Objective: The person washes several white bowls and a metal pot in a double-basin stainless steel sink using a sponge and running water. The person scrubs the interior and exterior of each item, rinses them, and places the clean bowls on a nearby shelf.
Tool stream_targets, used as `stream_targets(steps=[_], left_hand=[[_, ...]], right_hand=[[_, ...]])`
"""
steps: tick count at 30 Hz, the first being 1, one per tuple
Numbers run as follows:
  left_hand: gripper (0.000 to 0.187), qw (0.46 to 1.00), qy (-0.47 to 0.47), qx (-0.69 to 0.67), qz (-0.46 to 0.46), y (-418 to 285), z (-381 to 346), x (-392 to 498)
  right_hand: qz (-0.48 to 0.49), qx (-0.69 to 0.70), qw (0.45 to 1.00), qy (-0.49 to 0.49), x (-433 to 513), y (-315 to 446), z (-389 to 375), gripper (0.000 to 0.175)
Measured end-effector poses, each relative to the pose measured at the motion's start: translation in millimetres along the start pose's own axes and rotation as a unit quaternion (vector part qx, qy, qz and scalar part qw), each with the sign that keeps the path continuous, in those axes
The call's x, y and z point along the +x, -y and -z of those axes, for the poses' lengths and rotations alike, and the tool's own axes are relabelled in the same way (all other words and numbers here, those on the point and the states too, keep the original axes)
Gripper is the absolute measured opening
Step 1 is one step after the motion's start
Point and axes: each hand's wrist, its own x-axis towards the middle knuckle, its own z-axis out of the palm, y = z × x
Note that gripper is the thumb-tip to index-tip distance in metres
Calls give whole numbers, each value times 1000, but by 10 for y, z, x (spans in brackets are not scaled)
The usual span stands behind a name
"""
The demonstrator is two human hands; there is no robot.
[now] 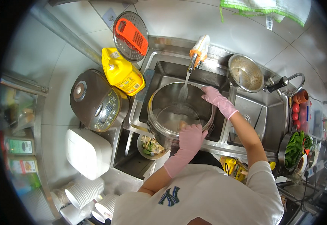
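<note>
A large stainless steel pot (pixel 163 137) rests over the left sink basin, its mouth facing up at me. Water (pixel 183 92) runs from the faucet (pixel 192 63) into it, and some water lies inside. My left hand (pixel 190 137), in a pink glove, has its fingers curled over the pot's near rim. My right hand (pixel 215 97), gloved the same way, grips the rim on the far right side. A cloth with orange trim (pixel 201 46) is wrapped around the faucet's upper part.
A metal bowl (pixel 245 73) sits behind the right basin (pixel 250 112). To the left stand a yellow jug (pixel 122 73), a rice cooker (pixel 96 98) and a white lidded container (pixel 89 153). An orange grater (pixel 132 36) hangs on the wall; a bowl of food scraps (pixel 152 147) is below the sink.
</note>
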Motion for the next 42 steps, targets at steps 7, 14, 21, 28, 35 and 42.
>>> stream_targets(steps=[7,14,21,28,35,42], left_hand=[[65,969,132,-102,-184,820,441,2],[65,967,94,50,-230,1950,576,311],[42,939,93,-53,-328,1893,383,307],[44,954,52,-28,-295,1382,343,5],[42,980,53,-57,-184,700,223,-240],[37,995,-53,-63,-60,-23,-65,-168]], right_hand=[[109,142,983,45,544,-101,1,49],[248,106,960,74,855,348,-24,38],[188,102,967,142,1027,664,-104,42],[209,34,976,51,846,351,-54,52],[162,-35,982,-90,240,130,81,49],[-50,-78,996,-11,-60,58,90,45]])
